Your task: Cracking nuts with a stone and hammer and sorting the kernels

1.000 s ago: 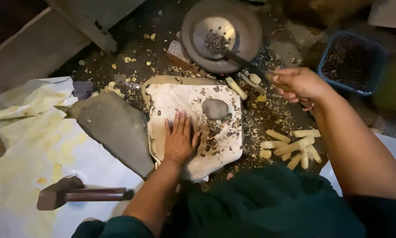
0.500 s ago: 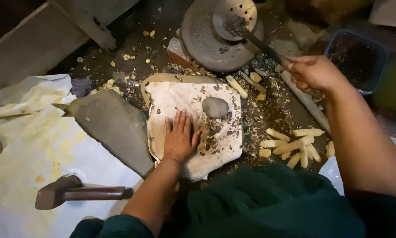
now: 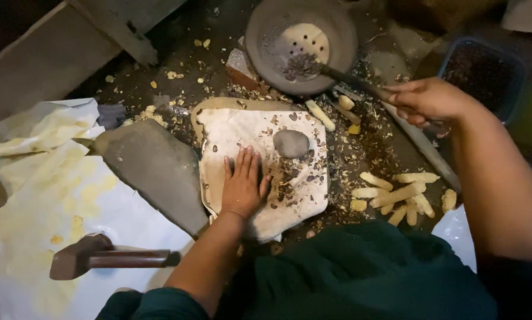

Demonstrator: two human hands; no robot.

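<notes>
Pressing my left hand point(image 3: 242, 188) flat, fingers spread, on the white cloth point(image 3: 230, 139); my right hand point(image 3: 427, 101) is gripping the ladle point(image 3: 313, 59) beyond the cloth; I judge keeping it level matters.

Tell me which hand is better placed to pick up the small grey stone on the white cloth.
Left, probably. The left hand lies flat and empty on the white cloth, close beside the grey stone. The right hand is farther off, its fingers closed on the ladle handle reaching into the round pan.
</notes>
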